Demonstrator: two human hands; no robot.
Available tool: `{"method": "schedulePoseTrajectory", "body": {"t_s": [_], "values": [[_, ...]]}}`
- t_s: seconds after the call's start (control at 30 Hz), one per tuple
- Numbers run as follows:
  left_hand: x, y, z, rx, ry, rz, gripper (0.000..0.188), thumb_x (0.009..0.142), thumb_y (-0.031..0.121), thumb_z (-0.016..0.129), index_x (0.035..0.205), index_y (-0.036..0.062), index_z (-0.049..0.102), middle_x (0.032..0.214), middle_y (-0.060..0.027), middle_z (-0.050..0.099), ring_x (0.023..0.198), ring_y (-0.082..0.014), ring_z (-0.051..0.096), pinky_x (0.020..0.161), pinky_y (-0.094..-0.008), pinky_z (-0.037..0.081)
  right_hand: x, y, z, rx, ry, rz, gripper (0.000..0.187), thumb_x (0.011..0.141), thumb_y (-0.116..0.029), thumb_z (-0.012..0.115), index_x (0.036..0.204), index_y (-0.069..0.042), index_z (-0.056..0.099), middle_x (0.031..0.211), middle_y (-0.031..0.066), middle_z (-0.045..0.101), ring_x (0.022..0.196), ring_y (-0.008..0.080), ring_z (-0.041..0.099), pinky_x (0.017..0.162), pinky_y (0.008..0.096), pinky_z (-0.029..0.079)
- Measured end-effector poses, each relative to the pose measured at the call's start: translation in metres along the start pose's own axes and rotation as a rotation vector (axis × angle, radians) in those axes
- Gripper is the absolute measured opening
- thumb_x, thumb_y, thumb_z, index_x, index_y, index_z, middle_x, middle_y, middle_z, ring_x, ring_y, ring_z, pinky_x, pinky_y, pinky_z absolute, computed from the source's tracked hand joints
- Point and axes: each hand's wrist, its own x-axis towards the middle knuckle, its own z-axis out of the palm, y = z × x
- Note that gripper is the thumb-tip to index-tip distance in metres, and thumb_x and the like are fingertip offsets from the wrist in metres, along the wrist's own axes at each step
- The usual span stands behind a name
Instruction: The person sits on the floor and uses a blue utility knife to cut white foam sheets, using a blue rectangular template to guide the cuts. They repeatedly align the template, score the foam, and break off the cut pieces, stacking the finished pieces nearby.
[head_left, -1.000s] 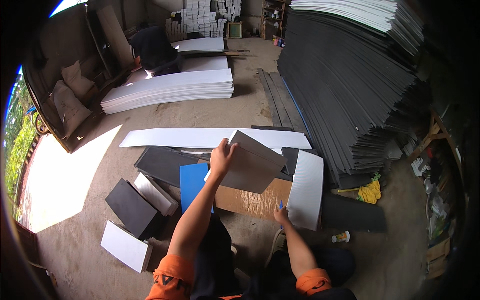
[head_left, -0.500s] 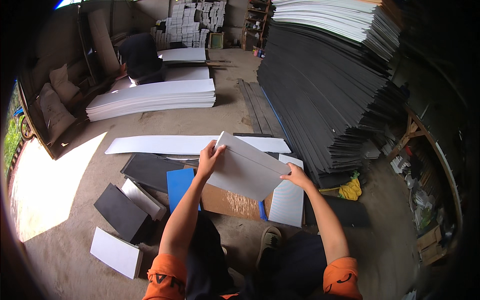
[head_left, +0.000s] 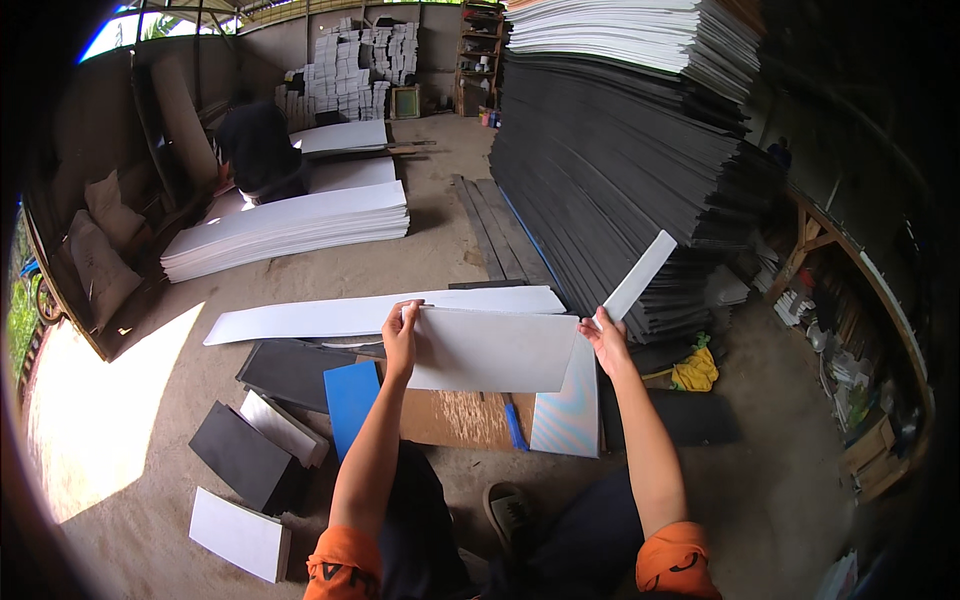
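My left hand [head_left: 399, 342] is closed on the upper left corner of a white foam-like sheet [head_left: 490, 350], which hangs over a brown board. My right hand [head_left: 607, 342] pinches the lower end of a narrow white strip [head_left: 640, 275] that slants up to the right, apart from the sheet along its length. The right fingers are close to the sheet's upper right corner; whether they touch it I cannot tell. Beneath, the worn brown board [head_left: 450, 415] carries a blue-handled tool [head_left: 515, 425], its far end hidden by the sheet.
Around the board lie a blue panel [head_left: 350, 405], a pale striped panel [head_left: 565, 415] and a long white sheet [head_left: 300, 316]. Black and white blocks [head_left: 245, 455] sit at left. A tall black sheet stack [head_left: 600, 180] rises at right. Another person [head_left: 262, 150] bends near white sheets.
The narrow strip, earlier along the sheet's upper edge beyond a dark line, has come away in my right hand and swung up right. The sheet now hangs nearly level from my left hand.
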Motion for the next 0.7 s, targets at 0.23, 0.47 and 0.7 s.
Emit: {"method": "schedulePoseTrajectory", "body": {"t_s": [0.23, 0.47, 0.7], "values": [[0.014, -0.068, -0.010, -0.274, 0.640, -0.468, 0.029, 0.085, 0.027, 0.053, 0.098, 0.0023, 0.057, 0.088, -0.0022, 0.059, 0.081, -0.0118, 0.051, 0.073, -0.0221, 0.039, 0.025, 0.063, 0.011, -0.355, -0.133, 0.286, 0.028, 0.087, -0.029, 0.047, 0.099, -0.006, 0.037, 0.080, 0.0139, 0.056, 0.067, 0.0232, 0.058, 0.062, 0.0320, 0.049], [0.028, -0.121, -0.031, -0.652, 0.604, -0.644, 0.039, 0.079, 0.012, 0.060, 0.114, 0.0100, 0.043, 0.098, -0.0072, 0.053, 0.076, -0.0179, 0.056, 0.058, -0.0322, 0.050, 0.065, 0.129, 0.023, -0.824, -0.135, 0.373, 0.079, 0.081, -0.060, 0.037, 0.134, -0.008, 0.010, 0.130, 0.0172, 0.029, 0.105, 0.0316, 0.044, 0.091, 0.0429, 0.034], [0.036, -0.107, -0.012, -0.378, 0.427, -0.698, 0.048, 0.081, 0.000, 0.052, 0.124, 0.0117, 0.034, 0.111, -0.0093, 0.047, 0.093, -0.0197, 0.052, 0.079, -0.0344, 0.047, 0.056, 0.163, 0.105, -0.053, -0.499, 0.661, 0.064, 0.086, -0.043, 0.042, 0.129, -0.005, 0.013, 0.114, 0.0189, 0.038, 0.071, 0.0299, 0.061, 0.059, 0.0332, 0.051]]}}
